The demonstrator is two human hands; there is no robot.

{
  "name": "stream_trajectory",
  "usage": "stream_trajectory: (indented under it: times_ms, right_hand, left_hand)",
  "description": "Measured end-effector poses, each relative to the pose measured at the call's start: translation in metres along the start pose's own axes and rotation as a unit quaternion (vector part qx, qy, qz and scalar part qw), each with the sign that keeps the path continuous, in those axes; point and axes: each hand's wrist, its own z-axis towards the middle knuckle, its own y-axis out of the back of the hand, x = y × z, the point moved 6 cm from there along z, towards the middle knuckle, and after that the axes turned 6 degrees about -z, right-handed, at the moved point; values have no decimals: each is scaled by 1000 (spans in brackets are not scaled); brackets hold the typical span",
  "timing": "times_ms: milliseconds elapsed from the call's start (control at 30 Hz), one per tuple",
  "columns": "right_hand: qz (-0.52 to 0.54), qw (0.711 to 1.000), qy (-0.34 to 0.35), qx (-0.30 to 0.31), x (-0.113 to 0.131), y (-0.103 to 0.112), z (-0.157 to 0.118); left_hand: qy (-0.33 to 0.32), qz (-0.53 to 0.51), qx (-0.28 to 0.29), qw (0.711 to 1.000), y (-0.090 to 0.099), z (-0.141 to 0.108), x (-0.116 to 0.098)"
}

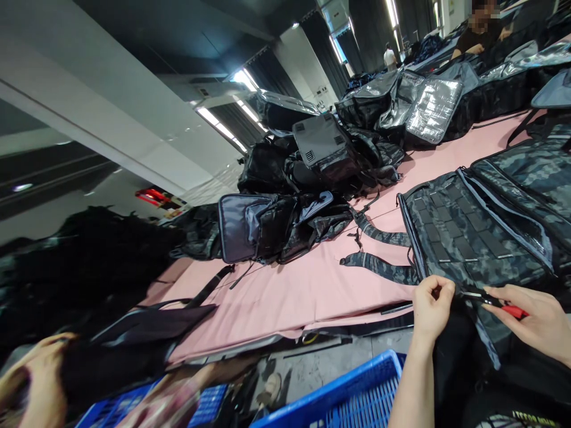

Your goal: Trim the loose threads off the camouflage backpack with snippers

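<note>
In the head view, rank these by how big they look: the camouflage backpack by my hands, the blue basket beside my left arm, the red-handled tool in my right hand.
1. Camouflage backpack
2. Blue basket, cropped by the frame
3. Red-handled tool, partly hidden

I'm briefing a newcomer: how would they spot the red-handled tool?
Find the pink-covered table, then the camouflage backpack at the picture's right. By its near edge, the person's right hand holds the red-handled tool. Its bright red stands out against the dark fabric nearby.
</note>
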Motion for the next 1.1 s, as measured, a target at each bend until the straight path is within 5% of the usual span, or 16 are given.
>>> stream_trajectory:
  times_ms: [700,1100]
  right_hand:
    - [-5,998,3,62,-2,6,8]
    - [-27,998,47,38,3,7,10]
  left_hand:
    - [-35,73,31,996,1,-1,1]
    - [-20,38,41,998,3,1,5]
